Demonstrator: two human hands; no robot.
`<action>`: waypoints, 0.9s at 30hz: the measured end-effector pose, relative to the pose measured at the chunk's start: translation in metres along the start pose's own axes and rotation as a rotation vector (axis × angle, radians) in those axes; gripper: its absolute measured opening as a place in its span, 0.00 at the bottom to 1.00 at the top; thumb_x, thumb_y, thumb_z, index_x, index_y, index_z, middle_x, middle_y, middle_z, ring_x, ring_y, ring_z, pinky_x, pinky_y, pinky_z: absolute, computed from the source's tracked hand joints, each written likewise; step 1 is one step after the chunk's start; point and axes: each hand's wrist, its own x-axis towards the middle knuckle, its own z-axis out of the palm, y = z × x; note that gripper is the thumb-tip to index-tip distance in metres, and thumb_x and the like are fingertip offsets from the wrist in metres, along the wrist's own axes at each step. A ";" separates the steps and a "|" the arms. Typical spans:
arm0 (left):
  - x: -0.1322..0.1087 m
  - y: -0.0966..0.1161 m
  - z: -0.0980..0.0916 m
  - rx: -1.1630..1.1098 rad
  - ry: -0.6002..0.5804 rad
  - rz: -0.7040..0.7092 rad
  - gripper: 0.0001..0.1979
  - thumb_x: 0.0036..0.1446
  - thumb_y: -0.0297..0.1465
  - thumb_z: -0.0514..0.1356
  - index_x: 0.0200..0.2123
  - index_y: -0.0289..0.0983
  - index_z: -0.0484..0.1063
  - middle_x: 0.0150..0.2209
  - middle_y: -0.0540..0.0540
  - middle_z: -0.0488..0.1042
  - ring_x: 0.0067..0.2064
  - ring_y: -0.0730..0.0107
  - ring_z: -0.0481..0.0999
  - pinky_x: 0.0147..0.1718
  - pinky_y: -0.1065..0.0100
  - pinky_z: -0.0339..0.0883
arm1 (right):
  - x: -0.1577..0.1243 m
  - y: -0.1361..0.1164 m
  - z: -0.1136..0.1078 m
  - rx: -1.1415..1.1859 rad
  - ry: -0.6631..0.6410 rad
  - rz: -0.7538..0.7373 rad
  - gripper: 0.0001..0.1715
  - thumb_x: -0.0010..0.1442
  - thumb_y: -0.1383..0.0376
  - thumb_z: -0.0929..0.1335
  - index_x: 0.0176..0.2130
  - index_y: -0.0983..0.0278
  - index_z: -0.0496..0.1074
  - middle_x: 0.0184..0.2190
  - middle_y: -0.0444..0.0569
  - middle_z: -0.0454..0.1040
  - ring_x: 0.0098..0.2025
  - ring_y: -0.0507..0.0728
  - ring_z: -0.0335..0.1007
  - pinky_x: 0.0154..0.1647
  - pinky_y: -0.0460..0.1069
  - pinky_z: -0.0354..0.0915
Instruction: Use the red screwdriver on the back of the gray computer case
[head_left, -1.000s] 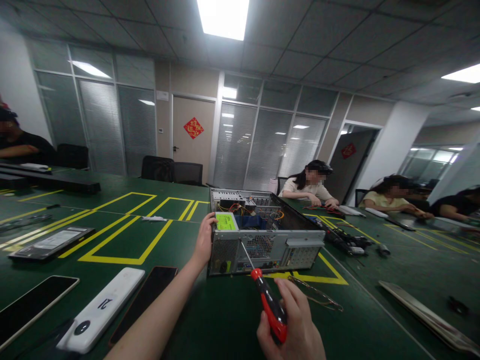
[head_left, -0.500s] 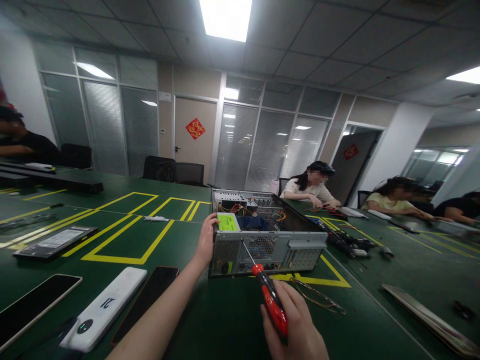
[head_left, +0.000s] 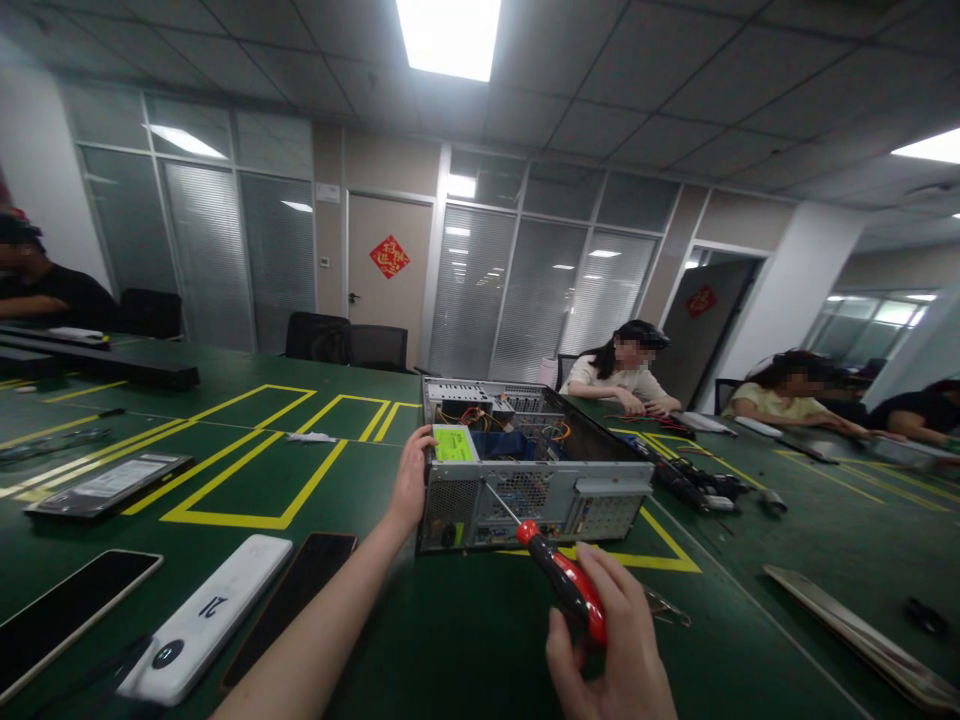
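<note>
An open computer case [head_left: 540, 505] lies on the green table, its rear panel facing me and wires showing inside. My left hand [head_left: 414, 478] is closed on its left side, beside the power supply [head_left: 453, 443] with a bright green label. A red and black screwdriver [head_left: 562, 580] is in my right hand [head_left: 615, 640], gripped at the handle between thumb and fingers. Its shaft slants up to the left, and the tip meets the rear panel near the power supply's edge. Whether a screw sits under the tip is too small to tell.
A hard drive [head_left: 111, 487], a white power bank [head_left: 210, 615] and two dark phones [head_left: 292, 600] lie to the left. Thin wires [head_left: 667, 606] rest behind my right hand. A metal panel [head_left: 855, 635] is at the right. Several people sit around the table; yellow tape marks it.
My right hand and the screwdriver handle have swung to the right, so the shaft leans more. The tip stays at about the same spot on the case. My left hand has not moved.
</note>
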 end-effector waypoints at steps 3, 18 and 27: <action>0.000 -0.001 0.000 0.001 0.004 0.002 0.22 0.67 0.46 0.42 0.43 0.41 0.70 0.59 0.43 0.67 0.62 0.61 0.65 0.63 0.54 0.58 | -0.004 -0.004 0.007 0.139 -0.043 0.005 0.13 0.65 0.61 0.62 0.49 0.56 0.69 0.49 0.54 0.73 0.49 0.63 0.75 0.42 0.54 0.75; 0.000 -0.004 0.002 0.005 -0.002 0.009 0.22 0.67 0.45 0.41 0.44 0.41 0.70 0.59 0.43 0.67 0.63 0.62 0.65 0.64 0.54 0.56 | -0.008 -0.001 0.011 0.077 0.022 0.040 0.27 0.66 0.60 0.60 0.62 0.58 0.56 0.51 0.58 0.72 0.45 0.63 0.77 0.38 0.56 0.76; 0.000 -0.003 0.002 -0.012 0.009 -0.001 0.23 0.67 0.47 0.41 0.44 0.41 0.70 0.59 0.43 0.67 0.63 0.61 0.65 0.64 0.55 0.57 | -0.005 -0.006 0.007 -0.002 -0.088 0.136 0.26 0.68 0.57 0.58 0.63 0.56 0.55 0.50 0.54 0.75 0.45 0.63 0.78 0.38 0.54 0.77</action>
